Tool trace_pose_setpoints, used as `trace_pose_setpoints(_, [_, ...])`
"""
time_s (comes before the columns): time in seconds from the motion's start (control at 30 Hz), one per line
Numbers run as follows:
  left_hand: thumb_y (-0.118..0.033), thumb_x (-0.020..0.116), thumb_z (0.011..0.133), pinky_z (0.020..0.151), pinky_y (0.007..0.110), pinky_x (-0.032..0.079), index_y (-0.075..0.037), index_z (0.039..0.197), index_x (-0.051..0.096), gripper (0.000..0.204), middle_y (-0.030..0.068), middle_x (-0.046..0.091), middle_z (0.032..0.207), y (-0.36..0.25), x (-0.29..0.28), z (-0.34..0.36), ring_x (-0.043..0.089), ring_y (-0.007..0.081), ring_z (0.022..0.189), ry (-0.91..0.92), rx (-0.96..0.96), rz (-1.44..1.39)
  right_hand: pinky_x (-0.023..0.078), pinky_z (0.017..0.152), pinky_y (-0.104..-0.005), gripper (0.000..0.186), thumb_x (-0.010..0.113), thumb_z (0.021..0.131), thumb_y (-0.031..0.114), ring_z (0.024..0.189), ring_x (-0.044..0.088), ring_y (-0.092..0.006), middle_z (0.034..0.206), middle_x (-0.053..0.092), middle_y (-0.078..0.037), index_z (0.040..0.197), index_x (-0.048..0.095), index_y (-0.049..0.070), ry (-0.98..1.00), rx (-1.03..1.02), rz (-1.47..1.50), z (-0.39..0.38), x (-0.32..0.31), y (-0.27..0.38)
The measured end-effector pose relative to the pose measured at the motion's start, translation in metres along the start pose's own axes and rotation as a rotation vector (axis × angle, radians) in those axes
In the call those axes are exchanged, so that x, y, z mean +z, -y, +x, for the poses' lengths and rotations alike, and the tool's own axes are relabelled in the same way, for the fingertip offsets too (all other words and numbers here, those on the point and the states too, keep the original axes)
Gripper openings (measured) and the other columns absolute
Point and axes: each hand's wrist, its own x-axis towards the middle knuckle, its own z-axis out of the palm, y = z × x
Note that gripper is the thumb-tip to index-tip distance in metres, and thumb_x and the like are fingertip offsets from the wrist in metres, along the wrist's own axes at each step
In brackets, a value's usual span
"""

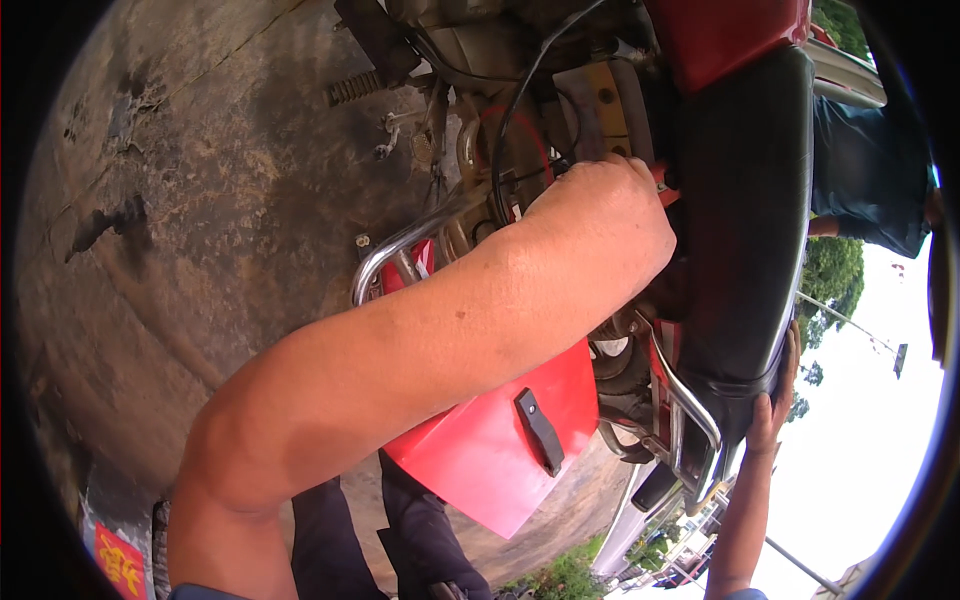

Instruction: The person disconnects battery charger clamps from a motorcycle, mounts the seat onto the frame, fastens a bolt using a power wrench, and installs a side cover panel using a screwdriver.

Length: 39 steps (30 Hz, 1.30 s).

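Observation:
A motorcycle lies along the view, its long black seat running down the right side. My left arm crosses the middle, and my left hand is closed inside the frame area under the seat. Most of its fingers are hidden. A small red piece shows just beyond the knuckles; whether it is held I cannot tell. Cables and a metal bracket surround that hand. My right hand rests against the rear of the seat, fingers stretched along its edge and thumb on the side.
Below my left forearm is a red panel with a black strap. Chrome bars and a rear grab rail stick out. A person in dark clothes stands across the seat. Stained concrete floor spreads at left.

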Motion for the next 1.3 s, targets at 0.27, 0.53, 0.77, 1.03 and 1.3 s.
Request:
trace_pose_setpoints(0.27, [-0.014, 0.078, 0.074, 0.066, 0.031, 0.057, 0.001, 0.095, 0.078, 0.025, 0.0172, 0.067, 0.095, -0.016, 0.011, 0.003, 0.067, 0.0252, 0.089, -0.034, -0.086, 0.038, 0.021, 0.126, -0.0514, 0.103, 0.046, 0.088, 0.081, 0.154, 0.033, -0.0371, 0.164, 0.038, -0.019, 0.157, 0.044, 0.004, -0.005, 0.006, -0.034, 0.000, -0.001, -0.003])
trace_pose_setpoints(0.53, [-0.016, 0.080, 0.075, 0.065, 0.031, 0.056, 0.000, 0.095, 0.078, 0.026, 0.0172, 0.067, 0.096, -0.014, 0.009, 0.005, 0.067, 0.0256, 0.092, -0.006, -0.126, -0.013, 0.018, 0.127, -0.0509, 0.104, 0.047, 0.088, 0.080, 0.155, 0.030, -0.0365, 0.165, 0.037, -0.020, 0.157, 0.043, 0.003, -0.006, 0.018, 0.018, 0.001, 0.002, 0.000])
trace_pose_setpoints(0.77, [-0.011, 0.072, 0.073, 0.067, 0.030, 0.058, 0.001, 0.092, 0.075, 0.022, 0.0119, 0.064, 0.088, -0.017, 0.017, 0.004, 0.066, 0.0213, 0.083, -0.088, -0.183, 0.069, 0.017, 0.127, -0.0515, 0.103, 0.047, 0.088, 0.079, 0.156, 0.028, -0.0363, 0.165, 0.036, -0.020, 0.158, 0.042, 0.004, 0.000, 0.007, 0.024, -0.002, 0.001, -0.005])
trace_pose_setpoints(1.03, [-0.016, 0.079, 0.076, 0.069, 0.032, 0.057, -0.001, 0.098, 0.079, 0.027, 0.0143, 0.067, 0.097, -0.010, 0.017, 0.006, 0.067, 0.0258, 0.094, -0.067, -0.194, -0.035, 0.017, 0.127, -0.0520, 0.102, 0.047, 0.089, 0.079, 0.156, 0.027, -0.0364, 0.165, 0.036, -0.020, 0.158, 0.043, 0.004, -0.003, 0.003, 0.026, 0.000, 0.003, -0.004])
trace_pose_setpoints(1.3, [-0.016, 0.075, 0.079, 0.074, 0.032, 0.058, 0.003, 0.104, 0.076, 0.031, 0.0193, 0.065, 0.106, -0.007, 0.025, 0.001, 0.066, 0.0289, 0.097, -0.165, -0.226, -0.153, 0.016, 0.127, -0.0520, 0.101, 0.046, 0.090, 0.078, 0.156, 0.027, -0.0371, 0.165, 0.036, -0.021, 0.157, 0.043, 0.003, -0.006, -0.014, 0.044, 0.000, 0.004, -0.005])
